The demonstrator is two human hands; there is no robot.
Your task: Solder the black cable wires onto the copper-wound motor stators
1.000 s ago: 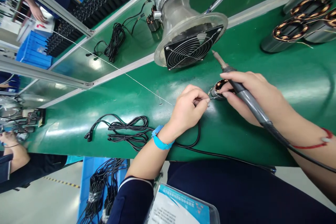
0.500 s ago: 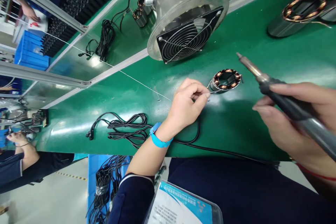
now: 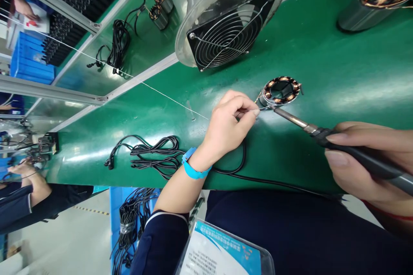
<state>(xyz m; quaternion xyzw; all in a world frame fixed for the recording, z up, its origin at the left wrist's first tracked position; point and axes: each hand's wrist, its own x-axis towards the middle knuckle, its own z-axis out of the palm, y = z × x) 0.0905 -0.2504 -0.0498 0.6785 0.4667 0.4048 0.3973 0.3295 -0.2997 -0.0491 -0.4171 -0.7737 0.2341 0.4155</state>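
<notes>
A copper-wound motor stator (image 3: 282,90) stands on the green bench, its ring of windings facing up. My left hand (image 3: 232,122), with a blue wristband, is closed in a pinch on thin wire just left of the stator's lower edge. A long, pale, thin wire (image 3: 161,95) runs from the upper left to this hand; the exact grip between the fingertips is partly hidden. In my right hand (image 3: 364,159) is a soldering iron (image 3: 351,150), held like a pen. Its tip meets the wire beside the stator's lower left edge.
A fume hood with a fan grille (image 3: 229,36) hangs behind the stator. Another stator (image 3: 371,8) stands at the upper right. Coiled black cable (image 3: 158,152) lies at left. Below is a blue bin (image 3: 115,206) of cables. Co-workers' hands (image 3: 22,169) show at far left.
My right hand has brought the soldering iron down and left, from above the bench to the wire at the stator. My left hand keeps its pinch almost in place. The view has shifted slightly.
</notes>
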